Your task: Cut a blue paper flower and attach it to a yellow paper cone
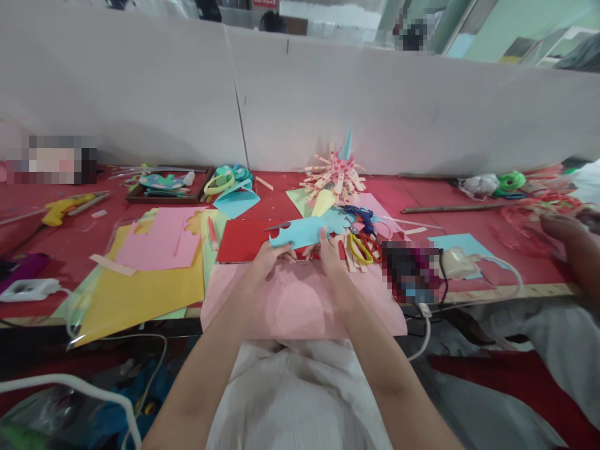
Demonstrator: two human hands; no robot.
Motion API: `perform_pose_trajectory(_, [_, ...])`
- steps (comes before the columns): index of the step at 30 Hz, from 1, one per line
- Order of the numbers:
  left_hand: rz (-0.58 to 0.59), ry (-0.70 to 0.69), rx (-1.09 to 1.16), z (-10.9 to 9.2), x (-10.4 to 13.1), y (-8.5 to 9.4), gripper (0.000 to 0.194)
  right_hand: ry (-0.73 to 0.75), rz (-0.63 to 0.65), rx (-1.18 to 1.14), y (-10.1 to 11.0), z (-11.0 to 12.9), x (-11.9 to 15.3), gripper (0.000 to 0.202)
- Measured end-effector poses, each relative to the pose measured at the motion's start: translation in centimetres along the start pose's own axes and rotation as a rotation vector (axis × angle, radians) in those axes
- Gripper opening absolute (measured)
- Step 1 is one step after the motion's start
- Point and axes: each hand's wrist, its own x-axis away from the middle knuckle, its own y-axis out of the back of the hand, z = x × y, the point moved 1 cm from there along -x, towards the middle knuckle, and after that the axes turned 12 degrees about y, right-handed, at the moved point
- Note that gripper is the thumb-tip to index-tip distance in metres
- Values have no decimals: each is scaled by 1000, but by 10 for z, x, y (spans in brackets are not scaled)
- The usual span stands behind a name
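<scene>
Both my hands hold a light blue sheet of paper [304,230] with cut, scalloped ends. My left hand [274,255] grips its lower left part, fingers partly beneath it. Around the right part of the lower edge, my right hand [329,249] is closed, with the thumb on top. Under the sheet lie a red board [239,240] and a large pink sheet [300,300]. Scissors with yellow handles [360,249] rest just right of my right hand. A pale yellow paper cone [323,202] stands out behind the blue sheet.
At the left are pink paper [162,240], yellow paper [154,281] and a yellow glue gun [65,209]. Behind stands a fringed paper figure with a blue cone [345,147]. A plug with a white cable [459,264] and a co-worker's hand [560,231] are at the right.
</scene>
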Motion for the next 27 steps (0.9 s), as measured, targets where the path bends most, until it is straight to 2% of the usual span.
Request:
perform_pose_trajectory(5, [40,-3,1,1,-2,0,24,51,-52,59,-1,3,-1,53])
perform_pose_trajectory(9, [14,-5,-12,2,-4,0,25,75,-114,126,-2,6,0,50])
perform_pose_trajectory(20, [33,-2,8,5,-5,3,22,9,-59,18,-2,5,2,65])
perform_pose_trajectory(27, [38,-24,-3,2,-4,2,25,47,-63,-24,-5,5,1,47])
